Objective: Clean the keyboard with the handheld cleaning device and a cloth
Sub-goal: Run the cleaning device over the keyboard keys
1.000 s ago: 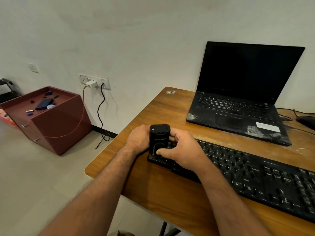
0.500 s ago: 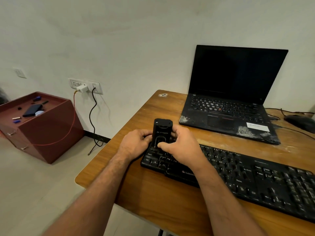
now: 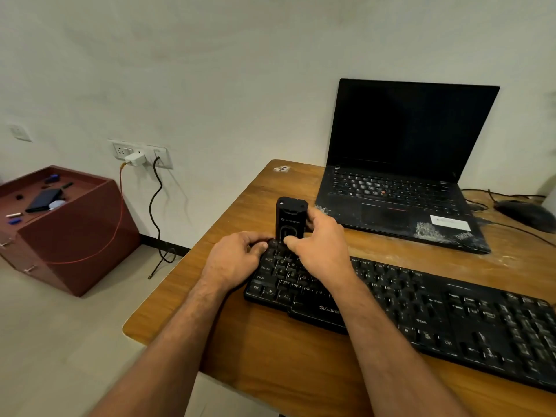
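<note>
Because the work starts at the keyboard's top-left corner, both my hands meet there.

- Right hand (image 3: 319, 245): wrapped round the handheld cleaning device (image 3: 290, 221), thumb on its front face, I judge to reach its switch. The device stands upright, lower end down on the keys, so its working end meets the gaps between them.
- Left hand (image 3: 237, 260): fingers curled, tips pinching near the device's base; whether they grip a nozzle or merely steady it, I cannot tell.
- Keyboard (image 3: 421, 311): black, under both hands, running away to my right along the desk (image 3: 270, 350); laid flat and near so every row is in reach.
- Laptop (image 3: 400, 188): open, screen dark, just beyond my right hand, clear of the work.
- Mouse (image 3: 526, 213): far right, beyond the laptop.
- Cloth: not in view; the wiping step seems not yet begun.
- Cabinet (image 3: 69, 233): well off to my left, on the floor.
</note>
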A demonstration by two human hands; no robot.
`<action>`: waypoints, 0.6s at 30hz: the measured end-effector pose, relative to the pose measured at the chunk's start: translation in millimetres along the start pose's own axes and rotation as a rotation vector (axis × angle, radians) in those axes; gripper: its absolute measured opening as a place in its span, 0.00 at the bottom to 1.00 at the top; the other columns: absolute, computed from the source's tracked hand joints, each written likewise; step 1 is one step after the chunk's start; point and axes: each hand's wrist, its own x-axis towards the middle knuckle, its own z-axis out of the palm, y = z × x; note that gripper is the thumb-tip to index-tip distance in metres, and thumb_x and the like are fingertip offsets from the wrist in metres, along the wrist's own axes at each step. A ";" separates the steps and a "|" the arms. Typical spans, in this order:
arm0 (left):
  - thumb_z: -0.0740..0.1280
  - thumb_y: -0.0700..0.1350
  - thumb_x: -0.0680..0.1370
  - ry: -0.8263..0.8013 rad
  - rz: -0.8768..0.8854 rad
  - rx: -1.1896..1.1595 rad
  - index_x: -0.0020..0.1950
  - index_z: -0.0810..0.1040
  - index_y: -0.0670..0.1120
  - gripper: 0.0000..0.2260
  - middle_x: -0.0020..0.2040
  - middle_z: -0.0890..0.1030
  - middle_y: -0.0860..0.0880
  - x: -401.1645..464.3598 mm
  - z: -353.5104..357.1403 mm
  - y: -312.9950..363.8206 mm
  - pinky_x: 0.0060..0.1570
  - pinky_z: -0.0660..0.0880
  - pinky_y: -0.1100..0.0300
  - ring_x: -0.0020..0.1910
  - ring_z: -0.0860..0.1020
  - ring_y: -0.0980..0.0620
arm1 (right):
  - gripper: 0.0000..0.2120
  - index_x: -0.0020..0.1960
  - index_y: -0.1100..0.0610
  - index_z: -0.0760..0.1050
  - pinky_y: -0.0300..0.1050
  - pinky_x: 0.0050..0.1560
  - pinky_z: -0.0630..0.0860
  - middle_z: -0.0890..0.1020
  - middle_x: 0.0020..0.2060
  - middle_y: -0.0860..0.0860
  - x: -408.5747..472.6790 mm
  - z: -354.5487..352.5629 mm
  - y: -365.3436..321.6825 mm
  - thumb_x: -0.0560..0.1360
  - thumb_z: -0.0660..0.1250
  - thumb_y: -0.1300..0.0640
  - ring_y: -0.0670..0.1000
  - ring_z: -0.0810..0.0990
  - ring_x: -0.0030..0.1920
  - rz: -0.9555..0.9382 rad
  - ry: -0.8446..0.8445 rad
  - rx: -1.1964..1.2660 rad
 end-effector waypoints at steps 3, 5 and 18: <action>0.64 0.50 0.82 0.009 0.007 0.024 0.63 0.81 0.59 0.12 0.52 0.83 0.59 0.3 0.0 0.0 0.56 0.76 0.58 0.48 0.79 0.58 | 0.21 0.62 0.48 0.78 0.36 0.41 0.79 0.84 0.50 0.43 -0.2 -0.8 0.4 0.71 0.74 0.62 0.42 0.83 0.43 0.004 -0.057 0.003; 0.65 0.51 0.82 0.007 0.000 0.022 0.63 0.80 0.60 0.12 0.51 0.82 0.60 1.1 0.1 -0.5 0.57 0.77 0.56 0.49 0.80 0.58 | 0.20 0.61 0.48 0.78 0.38 0.41 0.79 0.84 0.49 0.44 2.1 -1.4 1.6 0.71 0.74 0.60 0.45 0.83 0.42 0.010 0.021 -0.050; 0.59 0.52 0.84 -0.012 0.019 0.073 0.64 0.78 0.63 0.12 0.52 0.82 0.62 -0.5 0.5 1.7 0.60 0.75 0.56 0.53 0.80 0.58 | 0.22 0.60 0.46 0.78 0.38 0.43 0.80 0.84 0.50 0.41 -0.3 -15.1 7.4 0.70 0.75 0.62 0.42 0.84 0.44 0.028 -0.055 0.000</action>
